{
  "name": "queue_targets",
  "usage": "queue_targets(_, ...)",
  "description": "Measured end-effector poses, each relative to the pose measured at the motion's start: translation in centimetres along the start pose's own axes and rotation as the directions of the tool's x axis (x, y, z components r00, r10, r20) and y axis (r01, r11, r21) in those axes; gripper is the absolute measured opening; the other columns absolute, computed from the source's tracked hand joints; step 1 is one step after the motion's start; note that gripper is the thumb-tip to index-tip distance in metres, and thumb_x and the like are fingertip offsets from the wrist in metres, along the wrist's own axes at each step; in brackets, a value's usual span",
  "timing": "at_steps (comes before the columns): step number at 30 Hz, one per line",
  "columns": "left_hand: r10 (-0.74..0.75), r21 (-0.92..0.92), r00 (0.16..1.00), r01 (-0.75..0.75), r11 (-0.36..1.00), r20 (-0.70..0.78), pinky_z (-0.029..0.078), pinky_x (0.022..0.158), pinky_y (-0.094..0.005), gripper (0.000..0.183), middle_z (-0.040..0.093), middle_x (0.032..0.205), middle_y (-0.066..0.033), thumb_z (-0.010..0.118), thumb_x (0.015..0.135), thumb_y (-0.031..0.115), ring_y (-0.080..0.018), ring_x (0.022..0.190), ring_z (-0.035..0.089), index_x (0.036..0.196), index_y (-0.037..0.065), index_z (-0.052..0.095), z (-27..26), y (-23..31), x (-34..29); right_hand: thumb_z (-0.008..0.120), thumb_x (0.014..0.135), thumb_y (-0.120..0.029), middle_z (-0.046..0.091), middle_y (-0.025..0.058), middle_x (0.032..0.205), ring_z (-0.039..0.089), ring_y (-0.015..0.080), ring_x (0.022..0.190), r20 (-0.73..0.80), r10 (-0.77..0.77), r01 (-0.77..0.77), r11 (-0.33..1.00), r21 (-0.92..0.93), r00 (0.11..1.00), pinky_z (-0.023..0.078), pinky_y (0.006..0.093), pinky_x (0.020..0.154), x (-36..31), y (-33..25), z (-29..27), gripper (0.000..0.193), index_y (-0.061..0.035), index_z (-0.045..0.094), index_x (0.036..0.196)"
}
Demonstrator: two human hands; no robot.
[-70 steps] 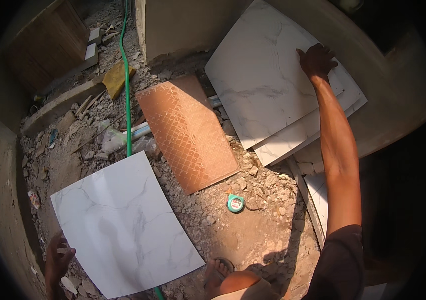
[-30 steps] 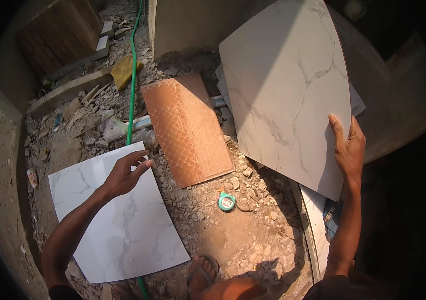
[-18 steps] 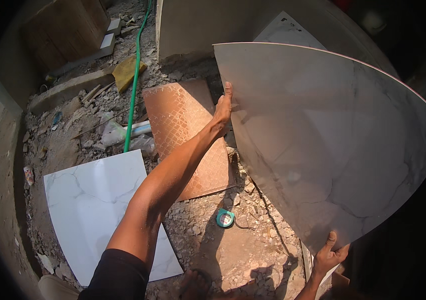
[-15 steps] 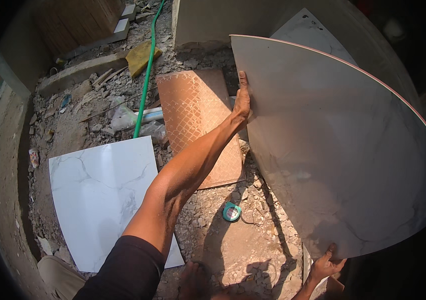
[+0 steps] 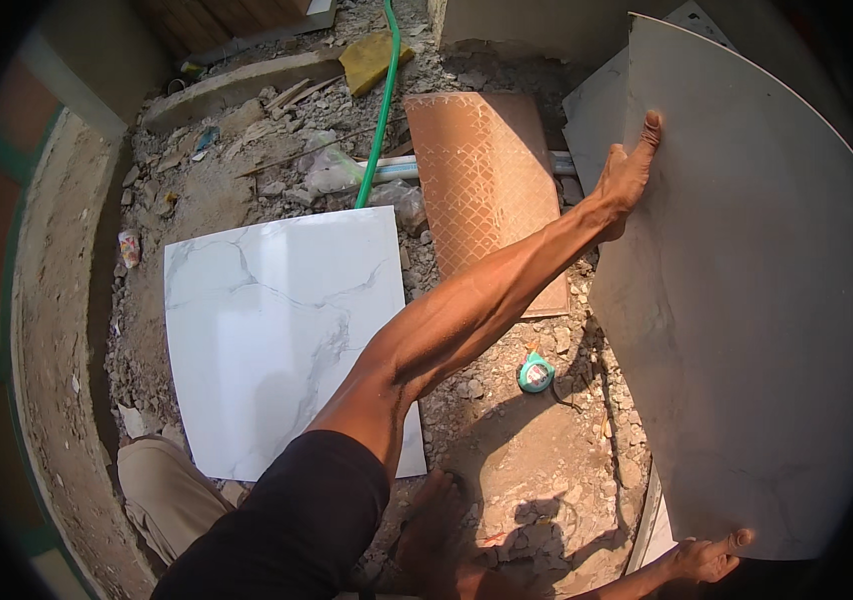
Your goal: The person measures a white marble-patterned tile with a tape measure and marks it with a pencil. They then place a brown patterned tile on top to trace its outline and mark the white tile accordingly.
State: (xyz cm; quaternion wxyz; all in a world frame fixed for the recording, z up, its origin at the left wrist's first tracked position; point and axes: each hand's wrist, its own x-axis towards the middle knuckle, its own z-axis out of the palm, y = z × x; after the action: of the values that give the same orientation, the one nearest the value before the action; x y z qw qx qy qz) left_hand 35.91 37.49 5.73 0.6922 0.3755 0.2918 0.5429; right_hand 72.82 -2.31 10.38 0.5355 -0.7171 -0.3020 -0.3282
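A large grey-white marbled tile (image 5: 747,300) is held up at the right, its broad face toward me. My left hand (image 5: 632,175) grips its left edge near the top, with the thumb on the face. At the lower edge, my right hand (image 5: 712,558) holds the tile, thumb against the face and the other fingers mostly hidden behind or below. Another white marbled tile (image 5: 267,340) lies on the rubble at the left, partly behind my left arm. Between them lies a brown patterned tile (image 5: 487,170), crossed by my left forearm.
A teal tape measure (image 5: 536,373) lies on the rubbly ground. Behind the held tile, other pale tiles (image 5: 587,125) lean at the wall. A green hose (image 5: 380,130), a yellow block (image 5: 372,62) and a white pipe (image 5: 392,170) lie farther off. A low wall (image 5: 62,300) runs along the left.
Both hands have carried the large tile to the right, away from the brown tile, and more of the leaning tiles shows behind it. The view has shifted too.
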Motion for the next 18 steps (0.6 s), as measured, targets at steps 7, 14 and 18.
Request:
queue_targets(7, 0.113, 0.135, 0.992, -0.119, 0.984, 0.047, 0.028, 0.111, -0.0674, 0.157, 0.021, 0.149, -0.0437, 0.049, 0.062, 0.100, -0.0526, 0.144, 0.025, 0.151, -0.016, -0.006, 0.6, 11.3, -10.2, 0.076, 0.088, -0.033, 0.065, 0.0089, 0.093, 0.061, 0.0225, 0.081, -0.155, -0.302, 0.339, 0.823, 0.456, 0.941, 0.033, 0.0364, 0.097, 7.6, -15.1, -7.8, 0.043, -0.0001, 0.066, 0.113)
queue_targets(14, 0.475, -0.147, 0.845, -0.517, 0.843, -0.248, 0.034, 0.108, -0.0473, 0.099, 0.053, 0.126, -0.0118, 0.040, 0.084, 0.088, -0.0244, 0.122, 0.049, 0.137, 0.005, 0.043, -5.7, 20.8, -26.5, 0.061, 0.099, -0.036, 0.067, 0.0161, 0.115, 0.069, 0.0300, 0.102, -0.340, -0.741, 0.772, 0.632, -0.062, 0.579, 0.054, 0.0383, 0.088, 12.8, -25.2, -9.1, 0.045, 0.0059, 0.062, 0.116)
queue_targets(18, 0.557, -0.165, 0.695, -0.681, 0.714, -0.456, 0.020, 0.118, -0.0488, 0.097, 0.030, 0.155, -0.0142, 0.032, 0.091, 0.083, -0.0251, 0.146, 0.028, 0.157, 0.013, 0.018, -9.2, 21.3, -36.1, 0.062, 0.098, -0.042, 0.063, 0.0167, 0.125, 0.066, 0.0311, 0.107, -0.047, -0.051, 0.069, 0.769, 0.635, 0.998, 0.054, 0.0384, 0.091, 11.5, -30.0, -3.5, 0.051, 0.0016, 0.062, 0.124)
